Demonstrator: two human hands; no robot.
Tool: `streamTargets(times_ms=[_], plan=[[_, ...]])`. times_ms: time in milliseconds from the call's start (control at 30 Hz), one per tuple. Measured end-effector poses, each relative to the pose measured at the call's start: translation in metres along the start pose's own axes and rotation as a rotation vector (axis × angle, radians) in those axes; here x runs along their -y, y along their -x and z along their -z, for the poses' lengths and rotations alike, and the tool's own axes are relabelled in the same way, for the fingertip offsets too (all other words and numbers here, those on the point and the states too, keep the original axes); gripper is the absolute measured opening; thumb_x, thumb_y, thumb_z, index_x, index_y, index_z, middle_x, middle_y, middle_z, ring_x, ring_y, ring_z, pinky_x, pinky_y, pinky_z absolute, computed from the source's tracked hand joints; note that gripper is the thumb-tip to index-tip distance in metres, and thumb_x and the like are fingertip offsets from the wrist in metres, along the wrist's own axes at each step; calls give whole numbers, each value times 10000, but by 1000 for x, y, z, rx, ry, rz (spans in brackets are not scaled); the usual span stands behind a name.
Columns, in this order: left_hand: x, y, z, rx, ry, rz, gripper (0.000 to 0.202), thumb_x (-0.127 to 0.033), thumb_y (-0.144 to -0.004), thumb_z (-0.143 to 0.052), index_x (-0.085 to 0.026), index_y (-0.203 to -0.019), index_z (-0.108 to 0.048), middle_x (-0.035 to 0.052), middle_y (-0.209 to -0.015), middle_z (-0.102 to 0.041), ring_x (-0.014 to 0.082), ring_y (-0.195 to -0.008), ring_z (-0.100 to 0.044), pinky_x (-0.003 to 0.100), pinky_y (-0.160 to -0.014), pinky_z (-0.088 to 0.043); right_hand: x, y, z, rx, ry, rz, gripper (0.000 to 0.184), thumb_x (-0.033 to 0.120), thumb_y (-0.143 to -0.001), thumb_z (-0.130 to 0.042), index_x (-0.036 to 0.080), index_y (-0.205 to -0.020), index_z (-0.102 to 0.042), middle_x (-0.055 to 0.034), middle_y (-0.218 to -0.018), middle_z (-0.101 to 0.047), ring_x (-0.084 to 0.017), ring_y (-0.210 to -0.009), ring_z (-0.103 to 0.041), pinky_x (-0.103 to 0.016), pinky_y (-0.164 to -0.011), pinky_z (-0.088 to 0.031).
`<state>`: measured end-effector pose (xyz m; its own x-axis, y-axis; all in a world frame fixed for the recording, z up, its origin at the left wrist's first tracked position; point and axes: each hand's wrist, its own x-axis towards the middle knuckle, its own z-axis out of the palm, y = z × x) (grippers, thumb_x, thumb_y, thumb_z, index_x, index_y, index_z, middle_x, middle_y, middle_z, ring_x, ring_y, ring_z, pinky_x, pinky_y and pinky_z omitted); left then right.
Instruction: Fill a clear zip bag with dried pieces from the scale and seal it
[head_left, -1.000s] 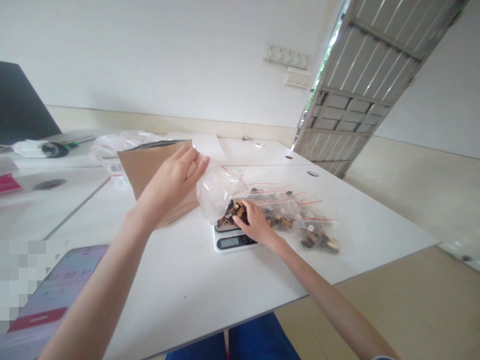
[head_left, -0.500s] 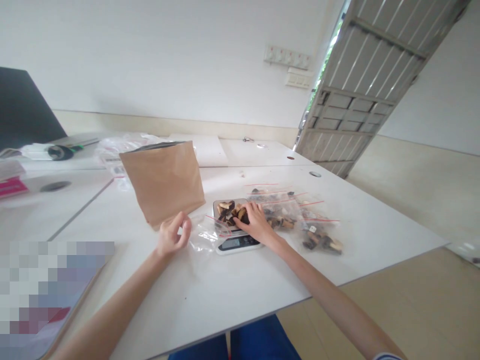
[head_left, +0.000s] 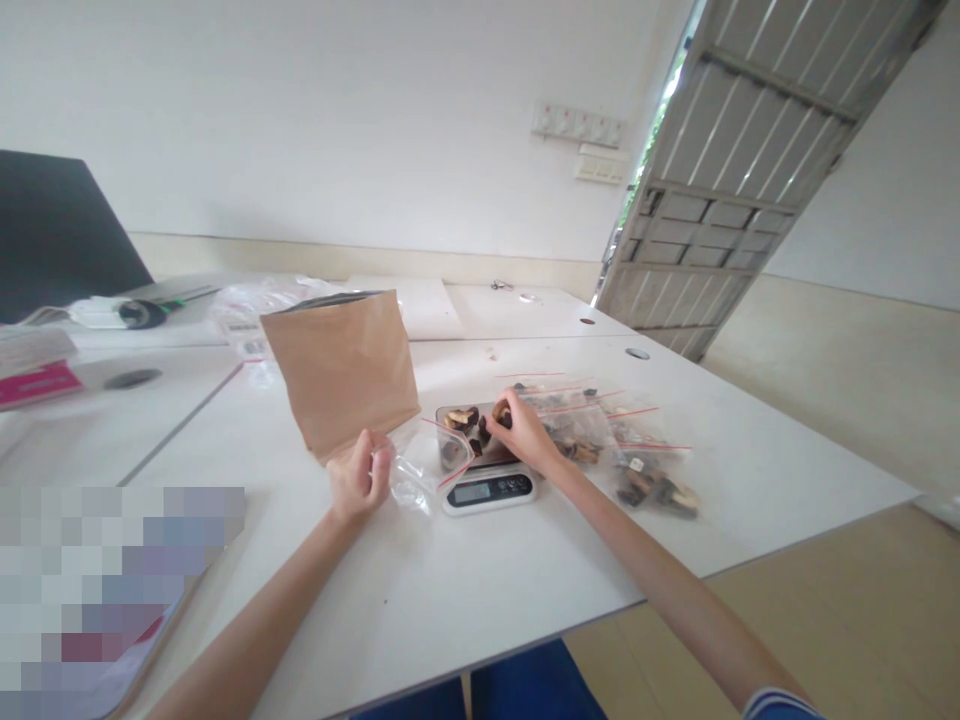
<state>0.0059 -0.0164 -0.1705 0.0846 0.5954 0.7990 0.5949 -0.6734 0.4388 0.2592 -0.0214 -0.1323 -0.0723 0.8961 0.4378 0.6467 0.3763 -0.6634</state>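
Note:
A small white digital scale [head_left: 489,487] sits on the white table [head_left: 480,590] with dark and tan dried pieces [head_left: 460,419] piled on its platform. My right hand [head_left: 525,432] rests on that pile, its fingers pinched on a few pieces. My left hand [head_left: 360,478] is closed on the edge of a clear zip bag [head_left: 420,470] with a red seal strip, held open just left of the scale. A brown paper bag [head_left: 341,368] stands upright right behind my left hand.
Several clear zip bags of the same dried pieces [head_left: 622,455] lie right of the scale. More plastic bags [head_left: 251,305] lie behind the paper bag. A dark laptop [head_left: 64,235] and pink box [head_left: 34,385] sit far left. A metal gate [head_left: 742,170] stands at right.
My left hand came down from above the paper bag, carrying the clear bag to the table beside the scale. My right hand stayed on the pile and now pinches some pieces.

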Motion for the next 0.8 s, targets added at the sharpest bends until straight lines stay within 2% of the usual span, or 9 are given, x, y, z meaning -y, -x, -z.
streamTargets(times_ms=[100,200,333,433,500,567,633,733,800], plan=[[-2,-1,0,-8,-29,-18,305,-353,-900,-302,-219,-689,-477,33,-568,-609,160,-513,-607,260,-504,-431,15,-14,1,-120,-135,17,177,365,-812,-479,226,-833,-372,27,-697,-490,-150,-668,-515,-291,-674,-423],[-5,-1,0,-5,-45,-27,266,-311,-891,-318,-222,-696,-474,31,-573,-615,162,-503,-602,260,-496,-423,43,-26,-2,-113,-255,89,181,375,-825,-483,220,-835,-390,29,-723,-487,-135,-708,-516,-281,-710,-430],[-7,-2,0,15,-53,2,225,-292,-875,-339,-220,-713,-476,39,-600,-622,173,-513,-606,266,-494,-421,79,-35,-10,140,-325,137,224,392,-821,-542,204,-869,-431,24,-787,-529,-120,-741,-534,-269,-723,-436],[-7,-2,-2,-15,-62,58,206,-289,-873,-339,-216,-734,-473,39,-602,-611,176,-515,-598,270,-501,-416,95,-36,-13,386,-246,147,304,409,-808,-598,187,-981,-485,14,-814,-565,-126,-746,-558,-283,-730,-446],[-6,-2,-3,-43,-78,112,209,-302,-877,-332,-213,-747,-469,33,-583,-592,177,-502,-580,273,-492,-403,102,-35,-12,465,-224,148,348,428,-833,-579,179,-1062,-500,-10,-863,-592,-137,-797,-580,-291,-754,-457],[-4,-1,-6,-67,-93,164,240,-336,-885,-315,-209,-750,-467,31,-581,-579,177,-505,-568,274,-492,-396,104,-34,-9,447,-253,163,328,423,-882,-514,171,-1093,-514,-47,-975,-608,-141,-901,-586,-293,-815,-457],[-2,-1,-8,-92,-93,198,289,-379,-890,-290,-205,-745,-469,36,-604,-583,174,-527,-568,273,-503,-401,98,-35,-5,348,-278,175,306,406,-929,-431,165,-1091,-529,-78,-1099,-597,-140,-1012,-566,-294,-884,-438],[0,0,-11,-133,-69,236,336,-422,-890,-275,-196,-751,-483,44,-636,-592,171,-550,-566,270,-510,-402,72,-38,2,191,-261,178,340,425,-950,-366,164,-1066,-550,-90,-1137,-594,-147,-1072,-548,-315,-941,-414],[1,0,-11,-167,-41,254,337,-429,-888,-288,-192,-761,-490,46,-647,-591,171,-560,-564,271,-517,-400,47,-38,5,184,-232,191,349,437,-945,-370,166,-1030,-573,-88,-1096,-609,-156,-1061,-559,-334,-947,-419]])
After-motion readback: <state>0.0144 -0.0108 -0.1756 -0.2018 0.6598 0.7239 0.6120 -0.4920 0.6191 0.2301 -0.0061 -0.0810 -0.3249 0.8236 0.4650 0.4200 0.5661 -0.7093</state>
